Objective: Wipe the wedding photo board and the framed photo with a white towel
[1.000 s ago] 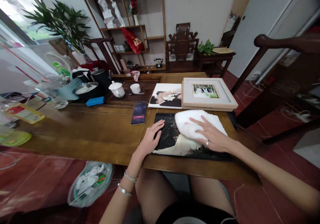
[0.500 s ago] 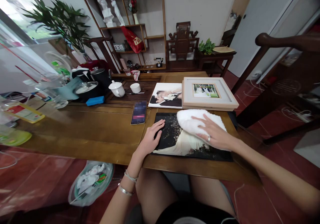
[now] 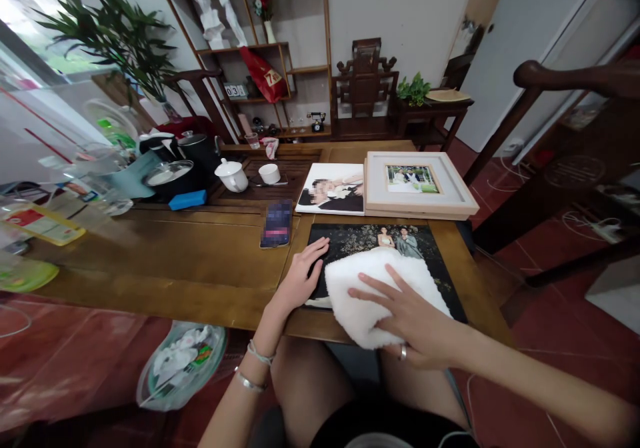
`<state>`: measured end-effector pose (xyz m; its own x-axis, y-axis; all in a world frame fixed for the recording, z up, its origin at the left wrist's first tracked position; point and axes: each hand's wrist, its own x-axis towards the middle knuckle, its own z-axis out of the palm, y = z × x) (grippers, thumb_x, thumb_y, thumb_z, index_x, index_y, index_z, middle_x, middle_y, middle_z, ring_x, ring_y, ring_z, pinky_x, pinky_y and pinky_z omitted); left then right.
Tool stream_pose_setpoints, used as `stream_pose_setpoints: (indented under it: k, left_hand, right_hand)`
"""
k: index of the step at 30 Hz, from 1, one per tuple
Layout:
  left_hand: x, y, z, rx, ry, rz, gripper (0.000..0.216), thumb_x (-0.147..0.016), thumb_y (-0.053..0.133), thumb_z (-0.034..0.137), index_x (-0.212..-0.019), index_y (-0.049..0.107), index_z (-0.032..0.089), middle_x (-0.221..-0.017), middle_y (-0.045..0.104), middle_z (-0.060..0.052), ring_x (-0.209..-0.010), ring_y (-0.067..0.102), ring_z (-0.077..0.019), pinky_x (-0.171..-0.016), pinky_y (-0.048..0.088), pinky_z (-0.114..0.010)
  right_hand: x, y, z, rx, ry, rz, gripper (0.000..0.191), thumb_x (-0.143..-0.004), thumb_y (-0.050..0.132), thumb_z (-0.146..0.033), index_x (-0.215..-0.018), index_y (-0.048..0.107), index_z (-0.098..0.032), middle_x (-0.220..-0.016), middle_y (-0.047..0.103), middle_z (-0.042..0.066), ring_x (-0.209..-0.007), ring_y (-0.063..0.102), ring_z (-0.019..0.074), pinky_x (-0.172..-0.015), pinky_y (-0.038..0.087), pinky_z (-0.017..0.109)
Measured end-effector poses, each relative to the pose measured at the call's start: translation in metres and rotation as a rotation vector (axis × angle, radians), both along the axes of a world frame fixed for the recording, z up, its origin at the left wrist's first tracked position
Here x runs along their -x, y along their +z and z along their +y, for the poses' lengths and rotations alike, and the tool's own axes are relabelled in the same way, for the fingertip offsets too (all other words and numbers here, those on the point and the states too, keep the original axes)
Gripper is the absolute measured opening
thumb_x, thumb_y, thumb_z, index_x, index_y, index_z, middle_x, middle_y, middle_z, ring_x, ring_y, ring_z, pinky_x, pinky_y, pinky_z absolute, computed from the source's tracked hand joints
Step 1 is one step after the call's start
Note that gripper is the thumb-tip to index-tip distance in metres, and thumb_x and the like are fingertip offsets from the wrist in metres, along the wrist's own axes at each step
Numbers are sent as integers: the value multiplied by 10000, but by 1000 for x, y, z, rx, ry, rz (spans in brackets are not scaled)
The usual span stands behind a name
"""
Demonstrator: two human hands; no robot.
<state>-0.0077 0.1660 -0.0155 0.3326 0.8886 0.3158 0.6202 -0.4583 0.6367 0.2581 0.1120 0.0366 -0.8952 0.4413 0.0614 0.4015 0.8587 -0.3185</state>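
Two flat palms, right hand (image 3: 415,323) on towel (image 3: 357,295)

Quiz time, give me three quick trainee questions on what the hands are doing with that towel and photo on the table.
1. True or false: the right hand lies spread on the white towel, which covers part of the dark photo print.
2. What lies on the table just left of the print? A) phone B) scissors C) book
3. Fill in: the left hand rests flat on the print's ____ edge.

Key: 1 true; 2 A; 3 left.
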Motion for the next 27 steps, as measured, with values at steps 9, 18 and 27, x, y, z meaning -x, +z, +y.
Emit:
stream_pose_setpoints:
  k: [9, 18, 27]
  left_hand:
    - [2, -2, 1, -11, -19, -23, 360, -948, 381, 218, -1276, 528, 233, -1415, 490, -69, -1350, 398, -194, -1116, 313, -460]
    - [-1, 4, -1, 9, -1, 2, 375, -947, 365, 215, -1284, 528, 225, -1413, 493, -81, -1341, 410, -211, -1102, 324, -474]
    - [1, -2, 1, -9, -22, -26, 375, -950, 369, 224, -1295, 516, 233, -1418, 487, -74, -1350, 397, -199, -1114, 312, -469]
  right_hand:
    - [-12, -5, 91, -176, -326, -25, 331, -938, 426, -352, -1165, 629, -222, -1478, 381, 87, -1405, 156, 364, -1044, 131, 709]
    - [25, -4, 6, -59, -92, -64, 314, -761, 594, -284, -1059, 693, -274, -1541, 255, 47, -1408, 11, 408, -1033, -32, 724]
    - [17, 0, 65, -98, -330, -52, 352, -858, 498, -272, -1183, 630, -233, -1502, 339, 77, -1408, 112, 379, -1052, 113, 701]
